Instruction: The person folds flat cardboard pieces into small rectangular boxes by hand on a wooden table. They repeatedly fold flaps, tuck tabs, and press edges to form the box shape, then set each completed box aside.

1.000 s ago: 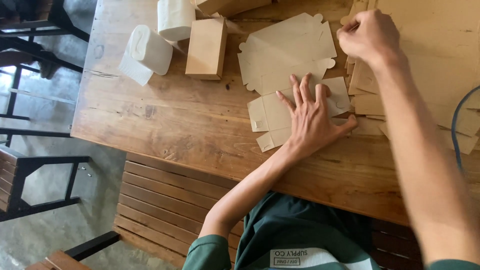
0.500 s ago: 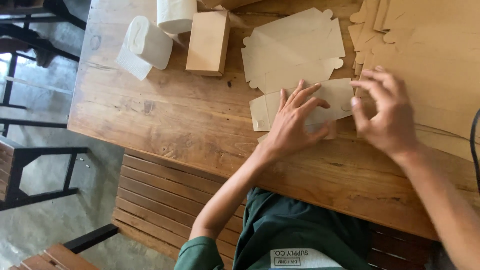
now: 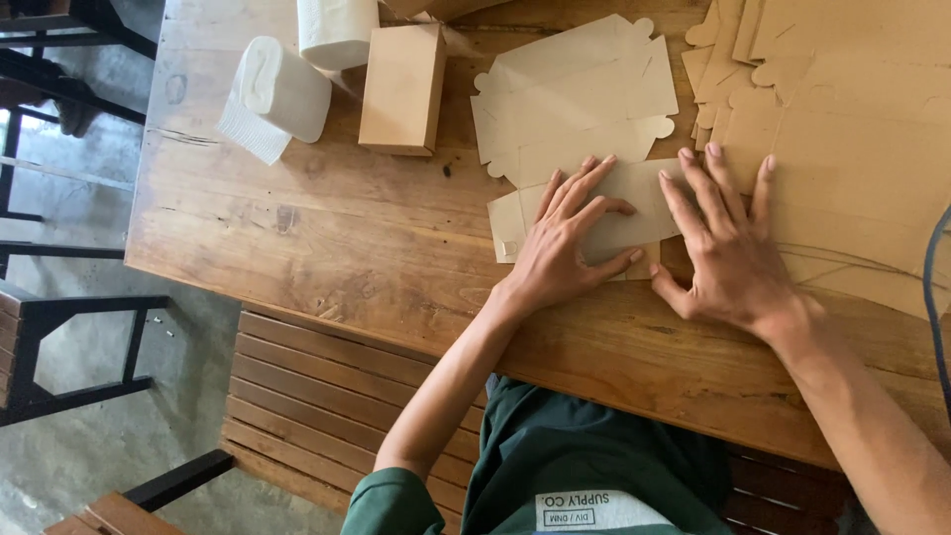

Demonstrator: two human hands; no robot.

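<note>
At the near edge of the worktop [image 3: 297, 248], both hands — left hand [image 3: 565, 243], right hand [image 3: 728, 253] — lie spread flat on the folded cardboard blank [image 3: 634, 198], gripping nothing — even, steady pressure should sharpen the crease.

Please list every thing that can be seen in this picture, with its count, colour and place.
wooden table: one, brown, fills the middle
folded cardboard piece: one, tan, under both hands
flat box blank: one, tan, just beyond the folded piece
stack of cardboard sheets: one, tan, top right
assembled box: one, tan, top centre
tissue rolls: two, white, top left
wooden bench: one, brown, below the table
cable: one, blue, right edge
left hand: flat on the folded piece
right hand: flat, at its right end
</note>
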